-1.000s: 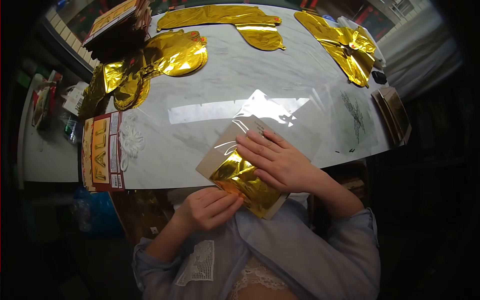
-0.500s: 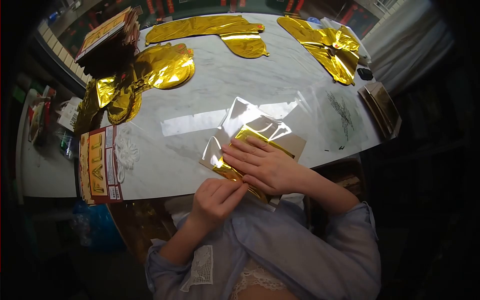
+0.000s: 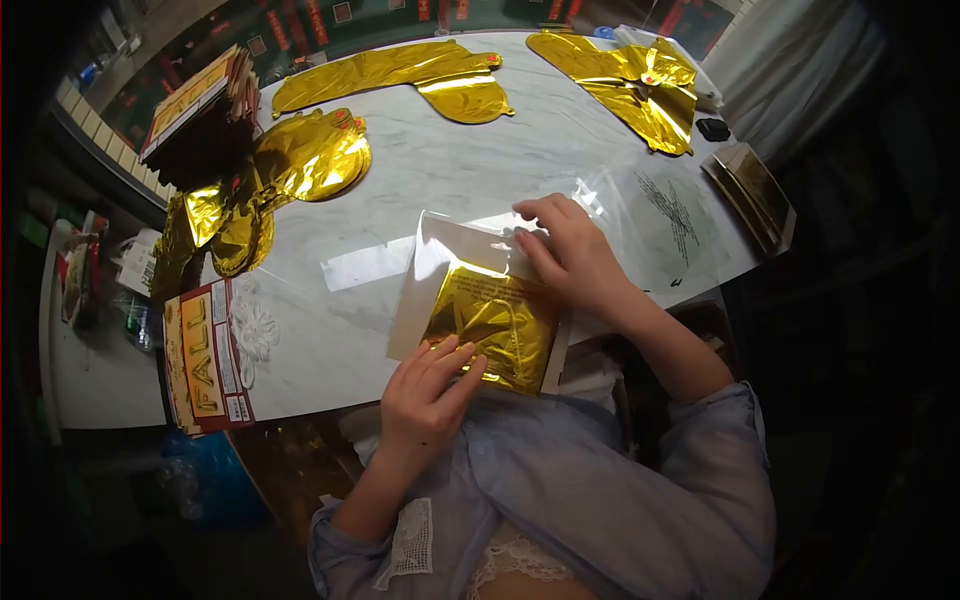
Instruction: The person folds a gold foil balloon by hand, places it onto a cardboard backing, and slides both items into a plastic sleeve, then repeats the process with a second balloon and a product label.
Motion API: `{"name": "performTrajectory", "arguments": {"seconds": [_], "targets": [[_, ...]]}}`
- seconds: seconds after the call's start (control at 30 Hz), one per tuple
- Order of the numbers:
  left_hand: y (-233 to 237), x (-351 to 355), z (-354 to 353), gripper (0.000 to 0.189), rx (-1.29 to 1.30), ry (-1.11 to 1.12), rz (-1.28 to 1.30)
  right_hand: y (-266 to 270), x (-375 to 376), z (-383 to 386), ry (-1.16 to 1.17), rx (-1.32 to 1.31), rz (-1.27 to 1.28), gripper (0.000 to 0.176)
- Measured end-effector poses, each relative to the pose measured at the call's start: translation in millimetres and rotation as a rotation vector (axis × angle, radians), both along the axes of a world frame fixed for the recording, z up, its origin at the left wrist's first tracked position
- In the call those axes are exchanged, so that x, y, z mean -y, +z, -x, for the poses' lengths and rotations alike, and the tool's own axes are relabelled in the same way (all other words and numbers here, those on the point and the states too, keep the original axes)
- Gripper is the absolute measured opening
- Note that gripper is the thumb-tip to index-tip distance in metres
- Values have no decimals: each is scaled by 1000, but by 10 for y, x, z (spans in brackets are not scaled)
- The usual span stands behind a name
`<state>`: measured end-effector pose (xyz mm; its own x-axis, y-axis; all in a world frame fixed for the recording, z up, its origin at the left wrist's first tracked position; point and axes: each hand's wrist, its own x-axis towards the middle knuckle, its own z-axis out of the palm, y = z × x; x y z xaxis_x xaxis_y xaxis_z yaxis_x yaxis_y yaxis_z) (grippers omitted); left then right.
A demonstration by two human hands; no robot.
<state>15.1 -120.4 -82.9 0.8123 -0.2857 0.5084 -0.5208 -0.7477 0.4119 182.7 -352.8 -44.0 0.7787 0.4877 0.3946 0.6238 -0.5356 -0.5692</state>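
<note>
A folded gold foil balloon [image 3: 497, 325] lies inside a clear plastic bag [image 3: 432, 248] at the near edge of the table, with small printed text across it. My left hand [image 3: 428, 398] rests its spread fingers on the lower left part of the bag and foil. At the upper right of the bag is my right hand [image 3: 578, 258], fingers bent, thumb and forefinger apart at the bag's top end. Whether a thin layer of plastic lies between them is hard to see.
Flat gold foil balloons [image 3: 390, 75] lie at the back and left of the marble-patterned table [image 3: 430, 165]. Printed FALL cards [image 3: 205, 350] and white string [image 3: 252, 322] sit at left. A card stack [image 3: 195, 125] stands back left, brown packets [image 3: 752, 200] right.
My right hand has lifted off the foil and moved up and right to the bag's top end. My left fingers have uncurled onto the bag. The bag has turned and its foil is uncovered.
</note>
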Motion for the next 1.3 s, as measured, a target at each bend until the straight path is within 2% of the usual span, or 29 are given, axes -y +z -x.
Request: {"name": "performTrajectory", "arguments": {"seconds": [0.07, 0.1, 0.17, 0.2, 0.27, 0.37, 0.4, 0.43, 0.5, 0.63, 0.77, 0.87, 0.93, 1.03, 1.17, 1.3], "targets": [[-6, 10, 23, 34, 18, 8, -3, -10, 34, -93, -92, -11, 241, 29], [-12, 10, 29, 33, 40, 24, -4, 20, 28, -150, -99, -11, 238, 29], [-90, 15, 64, 32, 85, 23, 5, 110, 5, -273, -30, -382, 300, 26], [-147, 18, 87, 31, 128, 30, 17, 140, 3, -343, -35, -383, 296, 26], [-277, 28, 131, 28, 207, 50, -13, 198, 0, -484, 114, -589, 350, 27], [-399, -18, 165, 22, 302, 73, -63, 361, -10, -595, 215, -730, 341, 28], [-443, -22, 171, 21, 340, 87, -77, 350, 2, -655, 213, -916, 260, 24], [-473, -26, 171, 19, 379, 102, -90, 344, 24, -708, 212, -915, 257, 24], [-500, -34, 173, 18, 395, 106, -99, 340, 74, -768, 349, -1212, -22, 18], [-528, -43, 158, 18, 436, 116, -111, 299, 111, -783, 372, -1393, -128, 16], [-498, -64, 155, 19, 417, 103, -115, 379, 8, -731, 403, -1406, -141, 18], [-475, -69, 151, 18, 414, 95, -116, 493, -213, -660, 301, -1324, -106, 20], [-451, -69, 160, 18, 383, 95, -114, 431, -308, -746, 359, -1166, 40, 26], [-450, -42, 161, 18, 389, 127, -101, 408, -397, -808, 421, -1087, 87, 29], [-438, -27, 156, 20, 393, 153, -114, 439, -432, -828, 415, -1073, 111, 29], [-432, -17, 152, 21, 384, 155, -96, 527, -272, -886, 383, -1206, 44, 25]]}}
